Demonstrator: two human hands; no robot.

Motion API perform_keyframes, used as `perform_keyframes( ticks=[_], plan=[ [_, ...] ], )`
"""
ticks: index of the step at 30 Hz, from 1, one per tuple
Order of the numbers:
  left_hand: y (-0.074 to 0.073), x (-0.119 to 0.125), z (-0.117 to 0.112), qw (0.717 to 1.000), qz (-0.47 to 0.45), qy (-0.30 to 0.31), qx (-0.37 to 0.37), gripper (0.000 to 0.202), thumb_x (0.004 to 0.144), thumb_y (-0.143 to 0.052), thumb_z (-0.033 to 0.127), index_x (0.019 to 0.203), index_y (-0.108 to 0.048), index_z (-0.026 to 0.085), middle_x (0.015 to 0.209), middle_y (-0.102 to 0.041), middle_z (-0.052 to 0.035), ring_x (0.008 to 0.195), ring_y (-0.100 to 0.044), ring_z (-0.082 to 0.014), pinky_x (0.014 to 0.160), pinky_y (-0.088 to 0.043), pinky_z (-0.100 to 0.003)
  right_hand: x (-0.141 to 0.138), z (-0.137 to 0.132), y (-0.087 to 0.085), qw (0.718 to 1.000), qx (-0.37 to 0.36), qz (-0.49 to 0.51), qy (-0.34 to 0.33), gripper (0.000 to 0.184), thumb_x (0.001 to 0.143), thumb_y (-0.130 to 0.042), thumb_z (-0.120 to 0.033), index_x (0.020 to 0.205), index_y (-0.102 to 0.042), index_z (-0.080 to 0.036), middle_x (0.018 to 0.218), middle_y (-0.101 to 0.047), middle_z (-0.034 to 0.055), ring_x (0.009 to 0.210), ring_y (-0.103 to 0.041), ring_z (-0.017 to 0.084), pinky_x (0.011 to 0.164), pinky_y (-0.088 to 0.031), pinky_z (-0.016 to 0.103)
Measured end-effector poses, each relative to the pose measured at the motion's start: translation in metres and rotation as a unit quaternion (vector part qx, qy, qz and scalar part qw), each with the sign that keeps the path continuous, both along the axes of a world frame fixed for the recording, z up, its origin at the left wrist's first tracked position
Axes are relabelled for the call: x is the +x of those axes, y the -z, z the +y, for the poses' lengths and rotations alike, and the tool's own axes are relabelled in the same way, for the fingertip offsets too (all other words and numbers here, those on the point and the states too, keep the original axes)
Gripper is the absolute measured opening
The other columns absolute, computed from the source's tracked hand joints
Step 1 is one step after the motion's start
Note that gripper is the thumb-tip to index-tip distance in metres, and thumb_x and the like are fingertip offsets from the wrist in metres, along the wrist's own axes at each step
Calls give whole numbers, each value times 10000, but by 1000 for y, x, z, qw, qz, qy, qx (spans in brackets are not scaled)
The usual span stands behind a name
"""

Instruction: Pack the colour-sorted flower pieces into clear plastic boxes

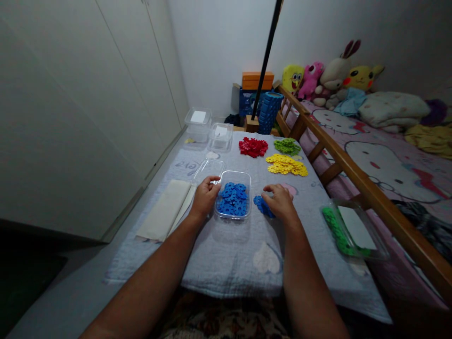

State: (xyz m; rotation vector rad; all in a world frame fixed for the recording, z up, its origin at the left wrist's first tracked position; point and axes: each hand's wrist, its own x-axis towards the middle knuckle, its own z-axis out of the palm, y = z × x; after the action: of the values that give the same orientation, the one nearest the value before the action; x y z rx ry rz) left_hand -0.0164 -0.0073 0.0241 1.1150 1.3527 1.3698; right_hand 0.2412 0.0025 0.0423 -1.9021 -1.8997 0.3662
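Observation:
A clear plastic box (251,188) stands on the cloth in front of me, partly filled with blue snowflake discs (233,200). My left hand (206,195) is closed on the box's left rim, thumb and fingers at the edge. To the right of the box, my right hand (278,200) is curled over a small heap of blue snowflake discs (261,205), its fingertips at them; the hand partly hides this heap. Farther back lie piles of red discs (253,147), yellow discs (286,165) and light green discs (286,146).
A clear lid (211,167) and a folded beige cloth (164,209) lie on the left. Lidded clear boxes (221,141) stand at the back left. A box of green pieces (341,233) sits by the right edge, beside the wooden bed rail (332,165).

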Motion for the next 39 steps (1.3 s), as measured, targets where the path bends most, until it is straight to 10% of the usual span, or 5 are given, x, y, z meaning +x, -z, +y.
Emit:
perform_keyframes(
  ticks=[16, 32, 39],
  plan=[
    [-1, 1, -1, 1000, -13, 0, -5, 391, 772, -692, 388, 1095, -666, 170, 566, -440, 92, 484, -396, -95, 490, -303, -205, 0, 4, 15, 994, -46, 51, -81, 151, 788, -705, -238, 918, -632, -208, 920, -693, 11, 859, -600, 184, 783, -378, 303],
    [4, -1, 1, 1000, -13, 6, 0, 400, 782, -696, 407, 1108, -670, 177, 576, -456, 85, 493, -410, -99, 499, -312, -203, 19, 16, 16, 990, 20, 138, 4, 147, 818, -639, -288, 928, -680, -199, 959, -704, 64, 851, -648, 211, 794, -497, 342],
    [5, -1, 2, 1000, -14, 4, -1, 398, 768, -709, 398, 1098, -674, 178, 573, -463, 84, 488, -411, -98, 491, -303, -202, 42, -4, 14, 990, -91, 63, -90, 353, 623, -812, -221, 943, -664, -220, 846, -636, -9, 804, -614, 192, 717, -453, 291]
  ],
)
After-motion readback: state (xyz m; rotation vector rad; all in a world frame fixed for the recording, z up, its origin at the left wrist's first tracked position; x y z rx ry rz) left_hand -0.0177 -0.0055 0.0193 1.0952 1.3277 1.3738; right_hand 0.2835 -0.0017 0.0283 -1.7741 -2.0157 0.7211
